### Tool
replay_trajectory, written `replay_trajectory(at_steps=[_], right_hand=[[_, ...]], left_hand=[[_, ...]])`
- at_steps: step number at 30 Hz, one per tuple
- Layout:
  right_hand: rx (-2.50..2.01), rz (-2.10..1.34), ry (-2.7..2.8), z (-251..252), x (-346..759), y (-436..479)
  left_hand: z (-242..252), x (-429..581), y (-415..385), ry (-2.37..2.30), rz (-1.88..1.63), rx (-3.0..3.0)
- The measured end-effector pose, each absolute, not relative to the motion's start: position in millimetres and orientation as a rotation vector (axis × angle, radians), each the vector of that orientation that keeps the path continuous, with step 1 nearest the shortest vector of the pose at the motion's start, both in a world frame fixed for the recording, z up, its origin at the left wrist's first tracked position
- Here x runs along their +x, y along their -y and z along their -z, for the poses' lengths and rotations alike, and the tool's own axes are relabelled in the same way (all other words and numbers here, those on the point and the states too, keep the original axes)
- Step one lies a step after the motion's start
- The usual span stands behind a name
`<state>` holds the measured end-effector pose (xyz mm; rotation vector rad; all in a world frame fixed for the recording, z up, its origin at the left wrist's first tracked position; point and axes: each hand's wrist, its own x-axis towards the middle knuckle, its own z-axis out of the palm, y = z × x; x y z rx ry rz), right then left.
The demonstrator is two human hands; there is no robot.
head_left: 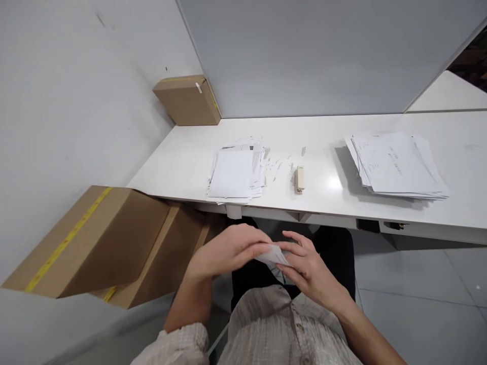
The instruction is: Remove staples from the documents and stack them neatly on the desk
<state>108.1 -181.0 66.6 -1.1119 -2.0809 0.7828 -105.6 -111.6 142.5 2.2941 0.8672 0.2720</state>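
Observation:
Over my lap, below the desk's front edge, a small white paper [273, 255] is held between both hands. My left hand [236, 248] comes from the left, its thumb and fingers closed on the paper's left end. My right hand [304, 263] touches the paper's right end with some fingers; its upper fingers are spread. Beyond them on the desk lies a stack of white sheets [232, 175]. A small cream stapler [300, 179] stands to the right of that stack. Farther right is a thicker, uneven pile of printed papers [397, 165].
A cardboard box [188, 101] sits at the desk's back left corner. Large cardboard boxes with yellow tape [91, 243] stand left of the desk. A grey panel [304, 61] rises behind the white desk [319, 203]. Small dark marks dot the desktop near the stapler.

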Motion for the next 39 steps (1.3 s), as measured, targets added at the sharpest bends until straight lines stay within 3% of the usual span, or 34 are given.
replay_trajectory(at_steps=[5,11,17,22,26,29,31,35,39], right_hand=[[-1.279,-1.036,1.847,-51.4,122.3,185.7],[-1.425,-1.12,1.587,-30.8,135.3,192.9],[-1.488,-1.128,1.511,-26.1,141.1,190.7],[-1.552,-0.991,1.383,-36.4,145.6,186.0],[-1.62,-0.696,1.403,-47.7,146.9,182.8],[-1.599,-0.603,1.453,-55.2,139.4,177.1],[-1.533,-0.763,1.481,-58.8,130.9,172.9],[-1.291,-1.248,1.388,-61.1,116.5,170.3],[-1.137,-1.522,1.191,-59.5,115.8,175.5]], left_hand=[[-85.6,-137.8,42.9,-1.589,-0.665,2.358],[-40.7,-167.5,-6.5,-1.53,-0.594,2.46],[-52.3,-171.4,-6.1,-1.562,-0.651,2.288],[-105.8,-162.9,30.1,-1.886,-0.687,2.483],[-170.1,-149.3,81.6,-1.517,-0.742,2.486],[-194.5,-131.9,100.5,-0.885,-0.431,2.448],[-191.8,-116.7,100.1,-0.691,-0.295,2.443],[-161.6,-87.2,85.5,-0.788,-0.423,2.504],[-141.0,-70.2,74.4,-0.809,-0.408,2.483]])
